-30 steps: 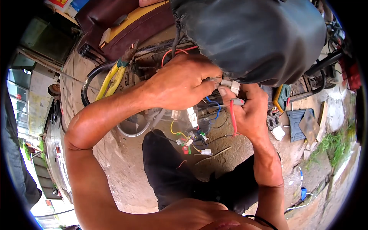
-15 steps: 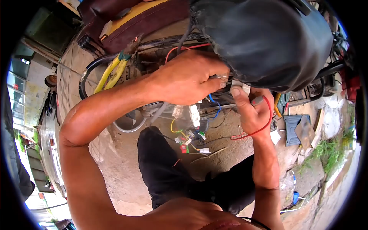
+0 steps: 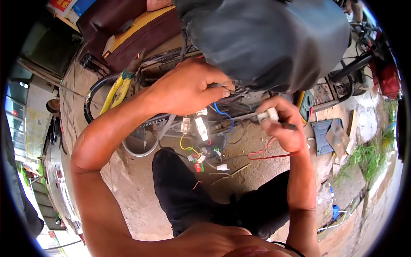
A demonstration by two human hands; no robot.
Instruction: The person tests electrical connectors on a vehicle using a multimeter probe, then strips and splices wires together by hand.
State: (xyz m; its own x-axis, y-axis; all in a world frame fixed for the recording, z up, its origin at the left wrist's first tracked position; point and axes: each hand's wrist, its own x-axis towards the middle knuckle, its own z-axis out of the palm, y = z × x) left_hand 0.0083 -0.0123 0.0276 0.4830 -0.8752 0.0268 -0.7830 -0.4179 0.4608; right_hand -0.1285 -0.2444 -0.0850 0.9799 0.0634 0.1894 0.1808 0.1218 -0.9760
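Under the edge of a dark seat cover [image 3: 265, 43], my left hand [image 3: 192, 88] is closed in a pinch around a thin metallic piece [image 3: 219, 85], whose full shape is hidden. My right hand [image 3: 284, 126] grips a white plug connector [image 3: 269, 115] between thumb and fingers, apart from the left hand. A red wire [image 3: 267, 157] passes by the right wrist. Below my left hand hang white connectors [image 3: 200, 127] and a blue wire [image 3: 224, 114]. A bundle of small coloured connectors [image 3: 199, 159] dangles lower down.
Yellow-handled cutters [image 3: 116, 90] rest on the vehicle frame at left. A maroon padded seat [image 3: 147, 36] stands behind. To the right are a multimeter [image 3: 306, 105], a dark blue plastic tray [image 3: 323, 139] and grass [image 3: 368, 156]. My knees are below the wires.
My right hand has drawn away from my left, bringing the white plug connector out from beside the seat cover. My view has shifted slightly, and my left hand keeps its pinch.
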